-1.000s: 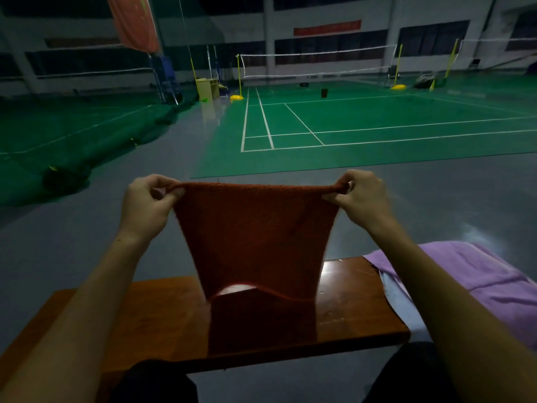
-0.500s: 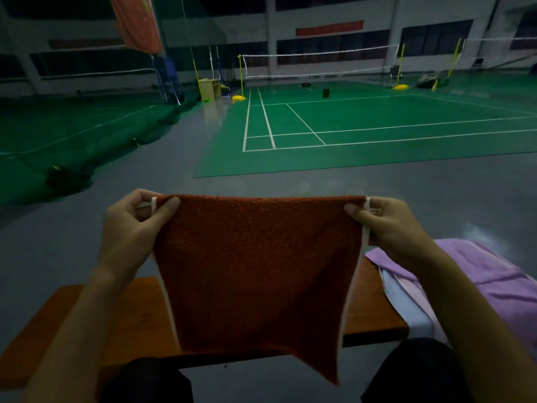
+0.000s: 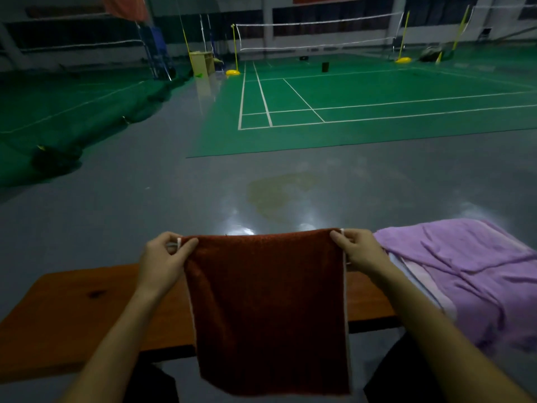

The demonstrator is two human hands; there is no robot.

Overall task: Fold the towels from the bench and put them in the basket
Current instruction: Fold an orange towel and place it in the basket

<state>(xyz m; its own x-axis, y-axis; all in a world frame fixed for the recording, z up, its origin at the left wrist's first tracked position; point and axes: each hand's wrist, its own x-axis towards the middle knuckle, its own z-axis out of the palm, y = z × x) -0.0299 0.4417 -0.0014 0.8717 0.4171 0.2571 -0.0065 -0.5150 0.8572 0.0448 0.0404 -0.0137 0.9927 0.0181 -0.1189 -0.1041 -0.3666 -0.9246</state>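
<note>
Hanging limp, the red towel (image 3: 267,309) is light, soft; left hand (image 3: 162,261) and right hand (image 3: 361,251) pinch its top corners.

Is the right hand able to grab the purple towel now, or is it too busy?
Probably not yet. The right hand pinches a corner of the red towel, as the left hand does. The purple towel lies close beside it, nothing between, so letting go first should free it.

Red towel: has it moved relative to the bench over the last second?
Yes. The red towel has come off the bench, where its lower part lay, and now hangs in front of it, pinched by the left hand and right hand.
</note>
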